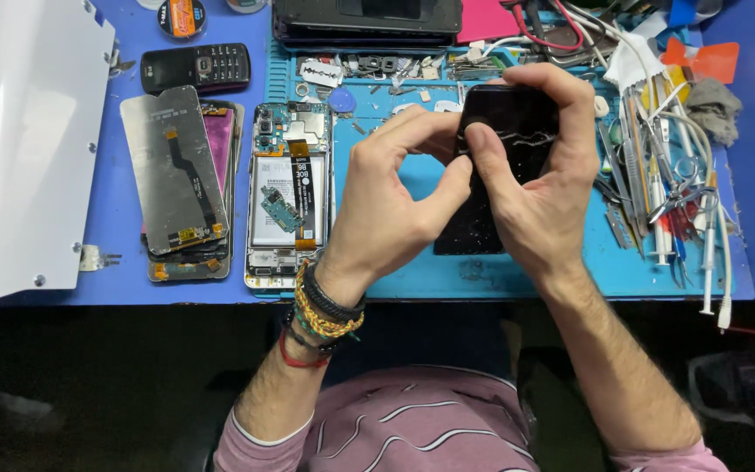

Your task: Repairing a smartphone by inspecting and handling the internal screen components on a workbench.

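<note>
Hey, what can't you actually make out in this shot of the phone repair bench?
Head view only:
- Cracked phone: its middle, hidden by both hands, left and right.
- Dark device: cut off by the top edge.
- Tools: too tangled to tell apart.

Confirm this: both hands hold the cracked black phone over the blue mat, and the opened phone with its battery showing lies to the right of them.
Not quite. The head view shows the opened phone lying left of the hands, not right. Left hand and right hand do hold the cracked black phone over the blue mat.
</note>
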